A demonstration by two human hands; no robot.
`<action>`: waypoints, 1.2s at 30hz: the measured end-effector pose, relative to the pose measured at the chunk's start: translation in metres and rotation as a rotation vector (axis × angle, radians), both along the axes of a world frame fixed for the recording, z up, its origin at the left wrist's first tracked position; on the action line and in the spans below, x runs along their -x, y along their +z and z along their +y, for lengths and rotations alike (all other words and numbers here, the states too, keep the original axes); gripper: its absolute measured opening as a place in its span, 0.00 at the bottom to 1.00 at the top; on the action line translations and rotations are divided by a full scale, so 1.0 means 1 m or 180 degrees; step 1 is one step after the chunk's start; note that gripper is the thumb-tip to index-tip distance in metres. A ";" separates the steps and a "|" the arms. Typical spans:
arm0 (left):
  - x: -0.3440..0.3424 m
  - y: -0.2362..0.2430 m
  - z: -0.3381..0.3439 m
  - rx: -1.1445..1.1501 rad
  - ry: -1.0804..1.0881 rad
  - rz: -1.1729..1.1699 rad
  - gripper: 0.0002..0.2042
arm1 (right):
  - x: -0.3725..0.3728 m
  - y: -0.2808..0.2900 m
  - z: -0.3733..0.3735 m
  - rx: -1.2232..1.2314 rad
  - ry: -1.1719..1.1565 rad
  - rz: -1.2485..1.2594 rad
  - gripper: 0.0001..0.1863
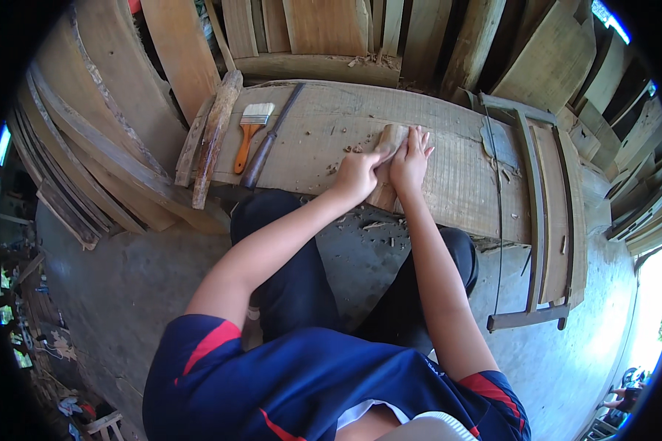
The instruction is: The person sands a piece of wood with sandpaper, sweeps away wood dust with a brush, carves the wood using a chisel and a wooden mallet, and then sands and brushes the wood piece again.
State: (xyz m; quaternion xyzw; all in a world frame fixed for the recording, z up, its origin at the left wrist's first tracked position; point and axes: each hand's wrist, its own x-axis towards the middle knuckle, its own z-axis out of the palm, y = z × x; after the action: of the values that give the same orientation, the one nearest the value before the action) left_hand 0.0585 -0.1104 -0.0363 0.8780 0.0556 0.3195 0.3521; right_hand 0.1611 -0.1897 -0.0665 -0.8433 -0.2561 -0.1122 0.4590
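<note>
Low on my view of the wide plank bench, my left hand is closed at the side of a small wooden piece; what its curled fingers grip is hidden. My right hand lies along the piece's right side, fingers stretched out and touching it. Another brown wood section shows below, between my wrists. Loose shavings surround my hands. To their left lie an orange-handled brush, a long dark-handled tool and a rough-barked stick.
A wooden frame saw rests at the bench's right, beside a grey flat piece. Boards lean around the back and sides. My knees are under the front edge, above a concrete floor. Part of another person appears at far right.
</note>
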 end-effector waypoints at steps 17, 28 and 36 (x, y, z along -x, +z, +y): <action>-0.030 0.006 0.020 -0.0116 0.0606 0.0070 0.09 | 0.004 0.007 0.008 -0.0197 0.0401 0.0103 0.18; -0.019 0.006 0.011 -0.0063 0.0427 0.0405 0.16 | 0.005 0.012 0.006 -0.0234 0.0326 0.0166 0.17; -0.004 -0.003 -0.004 -0.0131 0.0274 -0.0033 0.18 | 0.000 0.004 -0.002 -0.0235 0.0152 0.0024 0.16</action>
State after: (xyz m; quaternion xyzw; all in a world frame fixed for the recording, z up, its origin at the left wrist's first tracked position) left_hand 0.0629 -0.1142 -0.0395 0.8801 0.0848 0.3400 0.3202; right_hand 0.1611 -0.1913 -0.0629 -0.8198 -0.2701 -0.1075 0.4934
